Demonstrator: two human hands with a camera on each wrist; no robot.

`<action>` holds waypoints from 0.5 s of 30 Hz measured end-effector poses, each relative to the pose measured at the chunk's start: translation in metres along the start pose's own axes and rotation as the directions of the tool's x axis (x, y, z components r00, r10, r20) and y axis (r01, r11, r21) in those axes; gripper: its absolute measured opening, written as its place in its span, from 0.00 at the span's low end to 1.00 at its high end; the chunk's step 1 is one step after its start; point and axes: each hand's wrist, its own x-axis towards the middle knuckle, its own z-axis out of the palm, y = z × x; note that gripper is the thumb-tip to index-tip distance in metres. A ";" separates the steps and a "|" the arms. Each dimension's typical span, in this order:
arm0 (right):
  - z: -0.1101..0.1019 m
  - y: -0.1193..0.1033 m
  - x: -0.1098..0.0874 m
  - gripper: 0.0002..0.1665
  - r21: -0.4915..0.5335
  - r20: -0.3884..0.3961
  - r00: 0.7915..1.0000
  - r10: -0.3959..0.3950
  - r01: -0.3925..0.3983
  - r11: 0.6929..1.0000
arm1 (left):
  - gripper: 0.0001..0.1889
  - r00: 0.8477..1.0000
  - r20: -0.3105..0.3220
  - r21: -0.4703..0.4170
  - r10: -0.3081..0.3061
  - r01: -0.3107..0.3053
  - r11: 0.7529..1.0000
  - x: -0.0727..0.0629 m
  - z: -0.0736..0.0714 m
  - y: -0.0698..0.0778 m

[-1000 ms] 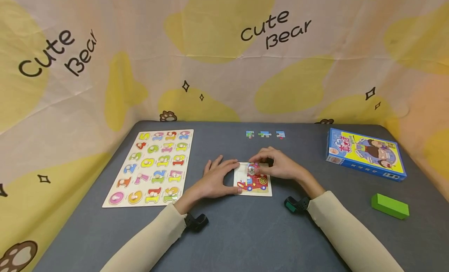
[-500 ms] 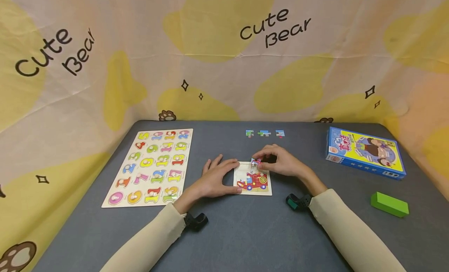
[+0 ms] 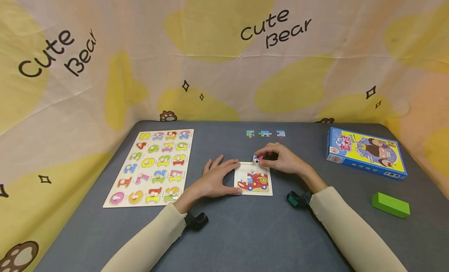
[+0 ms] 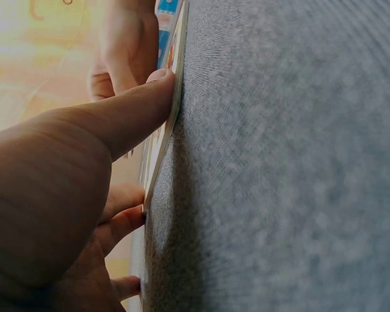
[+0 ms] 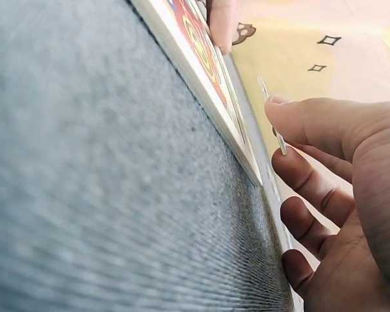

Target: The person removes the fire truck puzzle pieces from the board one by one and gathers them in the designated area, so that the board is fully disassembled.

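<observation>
A small jigsaw piece (image 3: 256, 160) with a pink and white picture is pinched between the thumb and fingers of my right hand (image 3: 283, 159), raised over the top edge of a small wooden puzzle board (image 3: 243, 169). The right wrist view shows the piece (image 5: 279, 140) edge-on, apart from the board (image 5: 201, 97). A red vehicle picture fills the lower part of the board; its upper part is bare wood. My left hand (image 3: 215, 181) lies at the board's left side, fingers spread, thumb at the near corner and index finger at the far one. Its thumb (image 4: 143, 104) presses on the board's edge.
Three jigsaw pieces (image 3: 265, 134) lie in a row at the back. To the left is a number puzzle board (image 3: 143, 177). A blue and yellow box (image 3: 366, 153) and a green block (image 3: 391, 205) are on the right. A printed cloth hangs behind the grey table (image 3: 242, 237).
My right hand has lifted the jigsaw piece off the picture and drawn it up and slightly right, past the board's top edge. My left hand has stayed put.
</observation>
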 end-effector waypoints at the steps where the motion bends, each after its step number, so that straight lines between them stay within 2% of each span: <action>1: 0.000 0.001 0.001 0.17 0.001 -0.003 1.000 0.002 -0.002 1.000 | 0.44 1.000 0.000 0.001 -0.001 0.001 1.000 0.000 0.000 0.000; 15: -0.005 0.013 0.026 0.18 -0.086 -0.013 0.999 -0.030 0.029 0.996 | 0.44 1.000 0.001 0.006 -0.006 0.006 1.000 0.000 0.000 0.000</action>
